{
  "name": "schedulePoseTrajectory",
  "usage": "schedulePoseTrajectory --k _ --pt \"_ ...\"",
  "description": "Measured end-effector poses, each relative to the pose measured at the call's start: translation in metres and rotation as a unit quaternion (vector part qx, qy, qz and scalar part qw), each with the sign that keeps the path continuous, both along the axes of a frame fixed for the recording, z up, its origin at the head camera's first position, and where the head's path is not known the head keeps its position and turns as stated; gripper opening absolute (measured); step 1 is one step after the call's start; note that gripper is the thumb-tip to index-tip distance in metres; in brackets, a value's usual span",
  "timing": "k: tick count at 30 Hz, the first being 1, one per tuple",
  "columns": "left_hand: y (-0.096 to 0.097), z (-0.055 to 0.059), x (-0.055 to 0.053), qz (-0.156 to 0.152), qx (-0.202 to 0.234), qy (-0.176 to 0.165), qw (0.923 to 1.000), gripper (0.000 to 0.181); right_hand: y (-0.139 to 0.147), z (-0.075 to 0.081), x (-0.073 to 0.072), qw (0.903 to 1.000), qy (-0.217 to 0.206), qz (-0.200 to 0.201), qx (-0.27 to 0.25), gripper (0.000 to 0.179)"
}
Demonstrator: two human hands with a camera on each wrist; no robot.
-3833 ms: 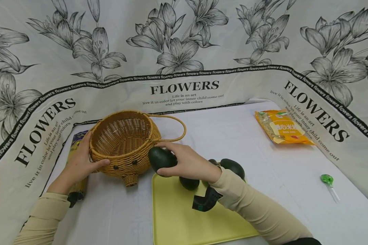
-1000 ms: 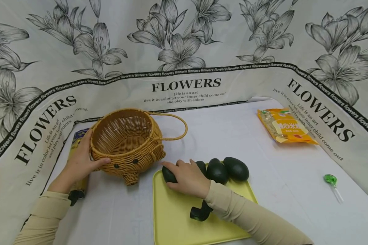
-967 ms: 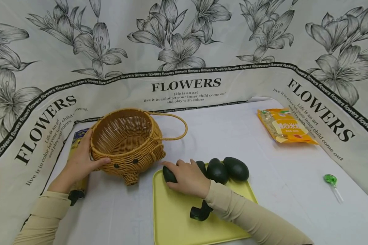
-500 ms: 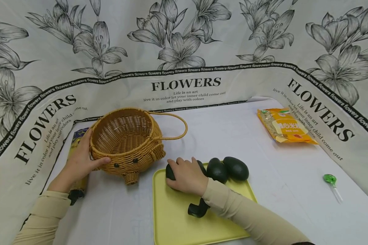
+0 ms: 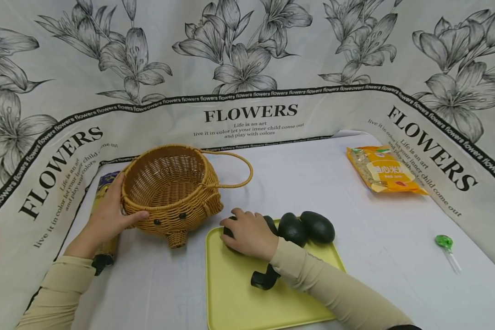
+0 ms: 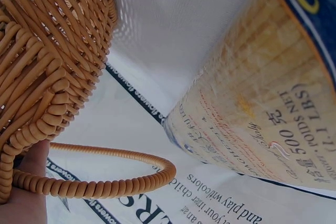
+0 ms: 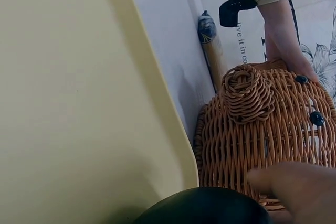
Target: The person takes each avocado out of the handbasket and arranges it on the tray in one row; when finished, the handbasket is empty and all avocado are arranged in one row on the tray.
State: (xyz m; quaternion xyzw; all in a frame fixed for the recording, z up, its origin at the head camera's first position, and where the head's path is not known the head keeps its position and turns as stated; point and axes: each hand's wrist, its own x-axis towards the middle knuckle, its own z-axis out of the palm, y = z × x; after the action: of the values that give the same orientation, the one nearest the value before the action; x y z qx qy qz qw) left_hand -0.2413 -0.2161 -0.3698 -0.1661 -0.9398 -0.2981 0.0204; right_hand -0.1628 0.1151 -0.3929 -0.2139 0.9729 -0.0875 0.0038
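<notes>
My left hand [image 5: 107,215] grips the left side of a wicker basket [image 5: 198,215], its thumb on the front and its fingers partly hidden. The basket has a snout, bead eyes and a loop handle [image 5: 241,183]; nothing shows inside it. My right hand [image 5: 251,234] lies over a dark green avocado [image 5: 229,232] at the back left of a yellow tray [image 5: 231,293]. In the right wrist view, its thumb [image 7: 283,182] stands apart from the avocado [image 7: 205,208]. More avocados [image 5: 293,229] sit in a row to the right, one partly behind the hand.
A pasta pack [image 6: 252,103] lies just left of the basket, partly behind my left hand. An orange food bag [image 5: 385,169] rests at the back right. A green lollipop [image 5: 444,241] lies at the right. A flower-printed cloth [image 5: 247,59] hangs behind the table.
The avocado that my right hand held beside the basket is down on the tray. Lately the right hand has shifted slightly and its fingers have loosened. My left hand stays on the basket.
</notes>
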Motion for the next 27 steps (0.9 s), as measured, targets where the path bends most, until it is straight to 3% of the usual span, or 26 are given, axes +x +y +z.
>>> schedulePoseTrajectory --k 9,19,27 --pt "0.001 0.000 0.000 0.000 0.002 -0.001 1.0000 0.118 -0.001 0.002 0.002 0.9999 -0.014 -0.003 -0.001 0.060" --pt "0.001 0.001 -0.001 -0.001 0.006 -0.003 1.0000 0.118 0.005 0.006 0.001 0.9998 0.016 -0.002 0.010 0.065" --pt "0.001 0.001 0.001 0.003 0.000 -0.008 1.0000 0.118 0.011 0.014 -0.001 0.9996 0.022 0.000 -0.018 0.064"
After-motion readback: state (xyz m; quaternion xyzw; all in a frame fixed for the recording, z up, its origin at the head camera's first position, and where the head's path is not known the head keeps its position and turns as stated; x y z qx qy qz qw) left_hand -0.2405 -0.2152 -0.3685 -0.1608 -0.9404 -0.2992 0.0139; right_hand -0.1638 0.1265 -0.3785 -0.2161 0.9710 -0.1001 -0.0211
